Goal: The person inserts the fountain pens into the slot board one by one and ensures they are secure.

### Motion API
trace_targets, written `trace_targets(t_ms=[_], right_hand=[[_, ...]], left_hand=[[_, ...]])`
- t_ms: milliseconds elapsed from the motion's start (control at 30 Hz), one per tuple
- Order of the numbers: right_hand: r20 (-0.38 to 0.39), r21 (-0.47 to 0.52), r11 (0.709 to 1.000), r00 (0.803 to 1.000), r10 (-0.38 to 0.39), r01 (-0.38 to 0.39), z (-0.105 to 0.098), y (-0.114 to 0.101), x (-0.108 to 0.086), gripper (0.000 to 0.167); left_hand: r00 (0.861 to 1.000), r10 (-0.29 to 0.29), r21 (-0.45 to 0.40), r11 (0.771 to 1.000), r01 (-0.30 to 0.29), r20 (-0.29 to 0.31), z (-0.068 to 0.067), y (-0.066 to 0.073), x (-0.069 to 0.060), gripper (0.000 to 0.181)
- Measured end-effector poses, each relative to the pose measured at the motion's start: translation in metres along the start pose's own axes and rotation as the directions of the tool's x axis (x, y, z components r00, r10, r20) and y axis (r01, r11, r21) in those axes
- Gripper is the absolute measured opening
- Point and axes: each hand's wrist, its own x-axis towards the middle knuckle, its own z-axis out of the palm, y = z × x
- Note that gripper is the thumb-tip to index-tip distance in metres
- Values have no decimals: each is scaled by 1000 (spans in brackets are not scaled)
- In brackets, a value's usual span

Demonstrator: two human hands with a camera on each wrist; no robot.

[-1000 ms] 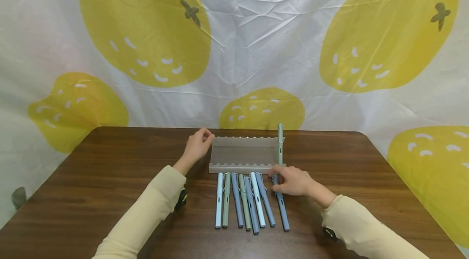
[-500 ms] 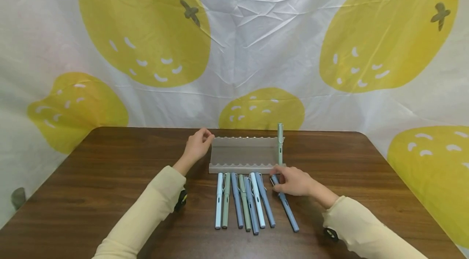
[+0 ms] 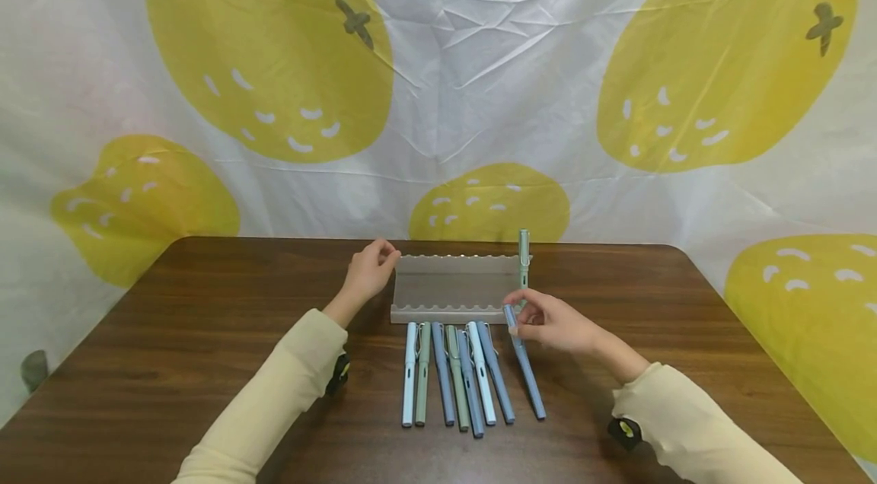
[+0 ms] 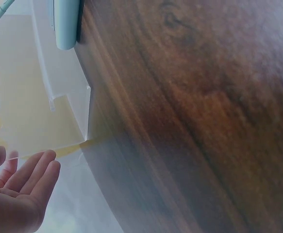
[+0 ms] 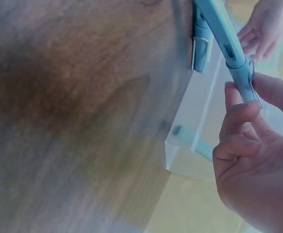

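Note:
In the head view, a clear pen rack (image 3: 455,290) with scalloped edges stands towards the back of the table. My left hand (image 3: 370,271) pinches its upper left corner; the left wrist view shows thumb and forefinger on either side of the sheet. A pale green pen (image 3: 524,248) leans in the rack's rightmost slot. My right hand (image 3: 555,322) holds a blue pen (image 3: 527,377) by its cap end, thumb against fingers, clip showing in the right wrist view. The held pen slants down towards the near right, in front of the rack.
Several capped pens (image 3: 444,374) in pale blue, green and blue lie side by side on the brown wooden table (image 3: 274,393), just before the rack. A white cloth (image 3: 493,111) printed with yellow fruit hangs behind the table.
The right hand has gripped the blue pen and raised its cap end off the table, after the pen's lower end swung right and back. The left hand stays at the rack's corner.

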Motion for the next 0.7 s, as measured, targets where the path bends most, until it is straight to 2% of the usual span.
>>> trace_targets(t_ms=[167, 367, 700], right_hand=[[-19, 56, 998, 1000, -5, 6, -6, -5, 1, 39], [-34, 78, 997, 999, -5, 8, -11, -10, 3, 37], [-103, 47, 999, 995, -15, 20, -19, -13, 10, 38]], left_hand=[[1000, 3, -1, 1000, -3, -1, 0, 0, 0, 20], [1000, -6, 1, 1000, 6, 4, 0, 1, 0, 21], [1000, -6, -2, 1000, 6, 3, 0, 1, -1, 21]])
